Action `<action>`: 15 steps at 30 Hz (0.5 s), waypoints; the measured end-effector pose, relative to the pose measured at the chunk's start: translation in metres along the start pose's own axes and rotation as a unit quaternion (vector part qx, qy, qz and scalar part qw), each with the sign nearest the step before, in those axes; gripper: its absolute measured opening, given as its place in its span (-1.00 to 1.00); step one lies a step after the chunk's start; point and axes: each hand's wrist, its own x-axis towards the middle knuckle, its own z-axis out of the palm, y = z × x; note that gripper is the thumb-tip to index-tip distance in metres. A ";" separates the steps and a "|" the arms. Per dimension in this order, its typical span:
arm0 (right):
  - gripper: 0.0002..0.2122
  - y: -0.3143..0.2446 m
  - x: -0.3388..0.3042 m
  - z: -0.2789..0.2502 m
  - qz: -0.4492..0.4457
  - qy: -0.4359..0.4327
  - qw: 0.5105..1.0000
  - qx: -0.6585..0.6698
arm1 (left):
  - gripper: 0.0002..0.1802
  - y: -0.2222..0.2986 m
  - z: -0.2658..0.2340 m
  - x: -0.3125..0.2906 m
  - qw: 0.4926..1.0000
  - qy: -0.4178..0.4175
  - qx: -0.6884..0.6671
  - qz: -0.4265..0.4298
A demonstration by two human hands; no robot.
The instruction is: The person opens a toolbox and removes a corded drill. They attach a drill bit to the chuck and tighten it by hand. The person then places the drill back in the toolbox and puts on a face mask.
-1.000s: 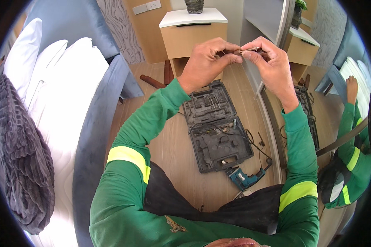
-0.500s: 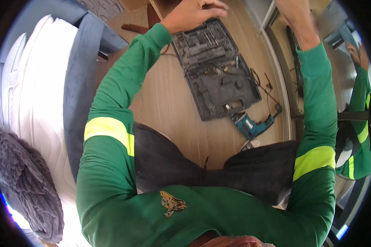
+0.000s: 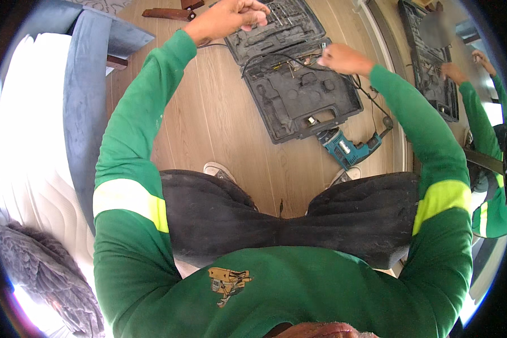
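Tool case (image 3: 287, 110) | left fingers (image 3: 256, 18) half-curled | right fingers (image 3: 327, 54) bent, grasp unclear

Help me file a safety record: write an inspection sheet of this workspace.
Surface: wood-look floor.
Job's things: open black tool case, slim metal bits in its upper half; teal power drill beside its lower edge.
Clutter: reddish-brown pieces at the view's top.
Hands: left hand by the case's upper half, right hand by its right side; contact and grip unclear.
Cables: black cabling across the case, beside the drill.
Surroundings: blue-framed bed left, mirror right.
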 end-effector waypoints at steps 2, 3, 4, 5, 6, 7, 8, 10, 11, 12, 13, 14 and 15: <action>-0.53 -0.008 -0.052 -0.019 0.114 -0.051 0.987 0.103 | -0.63 0.019 -0.006 0.004 0.996 -0.011 -0.080 -0.039; -0.53 -0.015 -0.087 -0.022 0.139 -0.046 0.979 0.142 | -0.59 0.021 -0.010 0.008 0.994 -0.025 -0.101 -0.030; -0.54 -0.006 -0.124 -0.015 0.152 0.004 0.973 0.173 | -0.60 0.023 -0.005 0.021 0.990 -0.020 -0.134 -0.026; -0.54 0.010 -0.158 0.003 0.163 0.052 0.963 0.207 | -0.61 0.024 0.001 0.033 0.986 -0.017 -0.166 -0.026; -0.53 0.026 -0.192 0.033 0.211 0.128 0.938 0.245 | -0.62 0.024 0.007 0.045 0.980 -0.013 -0.196 -0.028; -0.52 0.042 -0.230 0.066 0.265 0.207 0.901 0.273 | -0.61 0.018 0.013 0.059 0.978 -0.034 -0.203 0.011; -0.49 0.054 -0.259 0.105 0.365 0.255 0.829 0.338 | -0.57 0.010 0.025 0.064 0.978 -0.049 -0.201 0.011; -0.38 0.054 -0.295 0.168 0.484 0.289 0.745 0.356 | -0.48 0.001 0.051 0.053 0.979 -0.072 -0.192 0.002; -0.35 0.054 -0.307 0.188 0.514 0.294 0.710 0.381 | -0.50 0.000 0.066 0.057 0.971 -0.128 -0.203 -0.003; -0.33 0.055 -0.311 0.202 0.529 0.295 0.682 0.411 | -0.53 -0.003 0.084 0.058 0.968 -0.157 -0.197 -0.003; -0.30 0.058 -0.312 0.209 0.537 0.296 0.660 0.434 | -0.55 0.004 0.106 0.056 0.959 -0.203 -0.197 -0.016; -0.27 0.061 -0.304 0.210 0.535 0.294 0.648 0.456 | -0.56 0.015 0.124 0.050 0.950 -0.243 -0.193 -0.032; -0.25 0.066 -0.291 0.212 0.533 0.290 0.646 0.464 | -0.57 0.016 0.143 0.046 0.940 -0.281 -0.190 -0.038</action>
